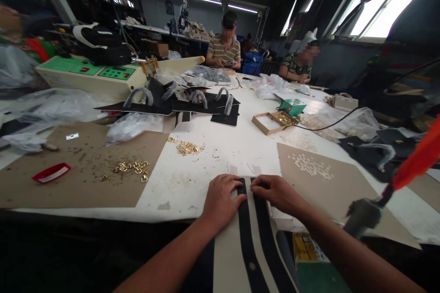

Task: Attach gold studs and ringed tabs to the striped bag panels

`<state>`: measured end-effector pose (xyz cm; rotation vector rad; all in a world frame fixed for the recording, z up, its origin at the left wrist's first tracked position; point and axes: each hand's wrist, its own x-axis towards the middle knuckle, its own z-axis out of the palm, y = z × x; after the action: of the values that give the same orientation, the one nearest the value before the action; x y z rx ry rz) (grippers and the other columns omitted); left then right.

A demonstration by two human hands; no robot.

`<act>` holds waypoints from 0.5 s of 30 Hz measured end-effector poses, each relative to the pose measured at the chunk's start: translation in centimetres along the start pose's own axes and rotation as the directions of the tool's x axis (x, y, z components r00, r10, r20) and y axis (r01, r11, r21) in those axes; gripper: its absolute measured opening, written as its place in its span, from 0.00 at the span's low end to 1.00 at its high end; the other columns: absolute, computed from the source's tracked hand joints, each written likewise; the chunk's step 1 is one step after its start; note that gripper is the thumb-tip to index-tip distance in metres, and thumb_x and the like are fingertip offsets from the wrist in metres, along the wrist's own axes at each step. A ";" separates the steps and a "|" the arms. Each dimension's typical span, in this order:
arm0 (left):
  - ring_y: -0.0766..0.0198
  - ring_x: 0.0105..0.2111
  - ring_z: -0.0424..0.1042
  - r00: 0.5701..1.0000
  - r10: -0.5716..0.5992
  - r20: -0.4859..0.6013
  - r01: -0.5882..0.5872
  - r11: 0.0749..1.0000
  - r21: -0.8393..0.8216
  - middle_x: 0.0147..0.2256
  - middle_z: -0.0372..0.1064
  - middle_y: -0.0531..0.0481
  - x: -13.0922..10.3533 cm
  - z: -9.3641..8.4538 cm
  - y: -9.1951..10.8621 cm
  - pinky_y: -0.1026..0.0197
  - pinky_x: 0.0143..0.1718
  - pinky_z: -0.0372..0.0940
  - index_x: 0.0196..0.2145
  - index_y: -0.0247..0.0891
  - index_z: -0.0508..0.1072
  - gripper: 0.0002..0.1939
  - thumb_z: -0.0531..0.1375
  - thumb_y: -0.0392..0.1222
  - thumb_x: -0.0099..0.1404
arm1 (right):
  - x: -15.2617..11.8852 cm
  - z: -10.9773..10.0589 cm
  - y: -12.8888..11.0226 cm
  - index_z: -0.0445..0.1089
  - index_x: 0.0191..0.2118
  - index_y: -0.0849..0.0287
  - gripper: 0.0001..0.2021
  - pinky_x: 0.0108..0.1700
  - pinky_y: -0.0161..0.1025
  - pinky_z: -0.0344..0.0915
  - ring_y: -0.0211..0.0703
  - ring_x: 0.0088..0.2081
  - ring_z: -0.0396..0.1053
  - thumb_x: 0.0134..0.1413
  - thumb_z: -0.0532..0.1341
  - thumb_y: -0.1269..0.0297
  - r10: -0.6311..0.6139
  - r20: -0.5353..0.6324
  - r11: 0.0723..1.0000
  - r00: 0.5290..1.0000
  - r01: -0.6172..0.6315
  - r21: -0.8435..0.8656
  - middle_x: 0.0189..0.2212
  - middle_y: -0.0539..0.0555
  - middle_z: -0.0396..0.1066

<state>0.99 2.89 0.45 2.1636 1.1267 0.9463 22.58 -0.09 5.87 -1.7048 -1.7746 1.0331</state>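
A beige panel (227,258) with two black straps hangs over the table's front edge toward me. My left hand (223,199) lies on its far end, thumb and fingers bent around the top of the left black strap (245,229). At the top of the right black strap (266,233), the thumb and fingertips of my right hand (275,192) are pinched together; anything between them is too small to make out. A round spot (252,266) shows low on the left strap.
Gold rings (132,168) and a red tray (51,173) lie on brown board at left, small gold parts (188,148) ahead. Pale discs (311,166) are at right, near a grey tool (364,215) with orange wrapping. Black handled pieces (206,104) lie farther back. Two people sit beyond.
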 end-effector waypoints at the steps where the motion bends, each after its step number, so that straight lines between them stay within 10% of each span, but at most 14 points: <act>1: 0.52 0.55 0.71 1.000 0.003 -0.005 -0.003 1.000 -0.004 0.51 0.78 0.51 0.0 0.1 -0.1 0.45 0.60 0.62 0.43 0.44 0.80 0.14 0.73 0.39 0.59 | 0.4 1.0 -0.7 0.78 0.34 0.57 0.10 0.35 0.36 0.62 0.43 0.32 0.70 0.58 0.61 0.60 -0.023 0.022 1.000 0.999 0.023 0.008 0.29 0.49 0.76; 15: 0.51 0.56 0.70 1.000 0.012 0.023 -0.011 1.000 -0.027 0.52 0.77 0.51 -0.1 -0.1 -0.2 0.45 0.59 0.62 0.44 0.46 0.81 0.14 0.73 0.42 0.60 | 3.1 2.3 -0.4 0.78 0.27 0.57 0.05 0.28 0.35 0.55 0.39 0.26 0.65 0.50 0.64 0.65 0.078 0.081 0.994 0.994 -0.072 -0.081 0.22 0.47 0.72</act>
<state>0.81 2.94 0.34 2.1561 1.0856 0.9333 20.18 2.52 4.33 -1.8120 -1.8377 1.0960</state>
